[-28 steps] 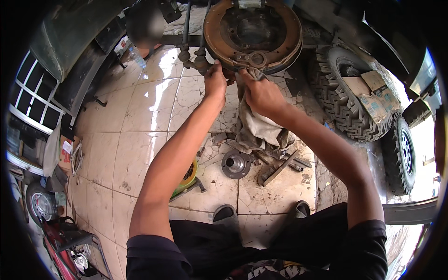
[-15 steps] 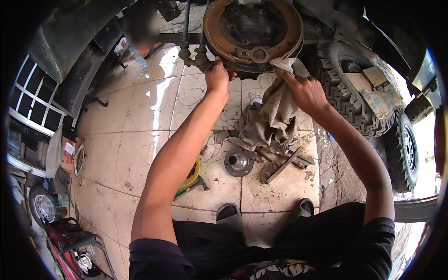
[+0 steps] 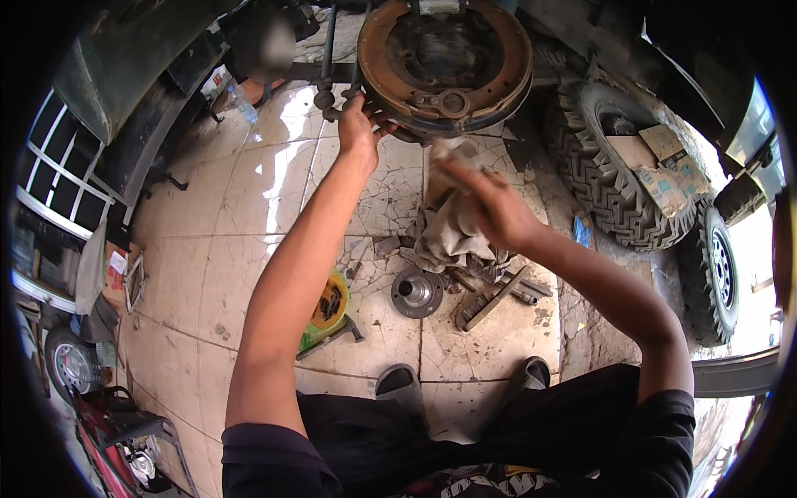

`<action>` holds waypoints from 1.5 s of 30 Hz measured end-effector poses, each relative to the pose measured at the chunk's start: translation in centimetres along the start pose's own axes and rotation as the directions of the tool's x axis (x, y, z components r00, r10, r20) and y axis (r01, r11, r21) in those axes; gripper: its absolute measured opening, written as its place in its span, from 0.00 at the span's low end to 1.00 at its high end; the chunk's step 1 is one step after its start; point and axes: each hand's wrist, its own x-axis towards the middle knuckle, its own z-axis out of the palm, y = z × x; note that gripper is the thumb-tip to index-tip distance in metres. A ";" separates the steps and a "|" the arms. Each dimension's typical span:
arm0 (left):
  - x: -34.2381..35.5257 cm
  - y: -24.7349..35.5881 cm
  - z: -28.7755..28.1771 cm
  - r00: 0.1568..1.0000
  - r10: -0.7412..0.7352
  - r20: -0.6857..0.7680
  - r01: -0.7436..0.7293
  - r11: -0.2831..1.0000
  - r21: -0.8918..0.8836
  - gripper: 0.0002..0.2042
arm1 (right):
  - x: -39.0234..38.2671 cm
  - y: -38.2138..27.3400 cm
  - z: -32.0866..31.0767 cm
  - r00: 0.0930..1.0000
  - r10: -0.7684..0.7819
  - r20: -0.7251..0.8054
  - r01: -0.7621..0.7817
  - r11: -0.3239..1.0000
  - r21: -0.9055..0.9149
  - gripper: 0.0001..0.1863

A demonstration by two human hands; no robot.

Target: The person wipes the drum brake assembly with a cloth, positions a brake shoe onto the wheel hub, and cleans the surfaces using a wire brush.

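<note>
A rusty brown brake assembly [image 3: 378, 79], round with curved shoes and a dark hub in the middle, hangs at the top centre. My left hand [image 3: 359, 137] grips its lower left edge, beside a tie rod joint [image 3: 325, 99]; some fingertips are hidden behind the edge. Below the assembly my right hand [image 3: 505, 212], smeared by motion, holds a crumpled grey-beige cloth [image 3: 452, 236] by its upper end. The cloth droops toward the tiled floor. Under it stand a flanged metal hub [image 3: 417, 292] and a wooden-backed wire brush [image 3: 491, 300].
A green and yellow container [image 3: 330, 303] with small parts, and a hammer [image 3: 339, 336], lie by my left forearm. Large treaded tyres [image 3: 618, 191] stand at right, cardboard [image 3: 656, 162] on one. A person [image 3: 264, 50] is at upper left near a plastic bottle [image 3: 242, 104].
My right hand has pulled the cloth off the assembly's lower rim, down and to the left. My left hand has shifted slightly left and down along the edge.
</note>
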 end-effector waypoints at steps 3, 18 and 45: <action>0.4 0.8 0.4 1.000 -0.020 0.007 0.020 0.999 -0.048 0.23 | -1.8 5.1 -0.9 0.884 0.207 -0.419 -0.091 0.956 0.280 0.24; 0.8 1.5 0.9 0.989 -0.146 0.001 0.143 0.973 -0.183 0.23 | 3.7 -1.2 1.4 0.885 -0.323 -0.334 0.253 0.938 -0.237 0.31; 2.5 0.6 -1.1 0.977 -0.092 0.191 0.139 0.959 -0.246 0.11 | 7.0 -0.1 4.6 0.935 -0.355 -0.010 0.255 0.691 -0.677 0.39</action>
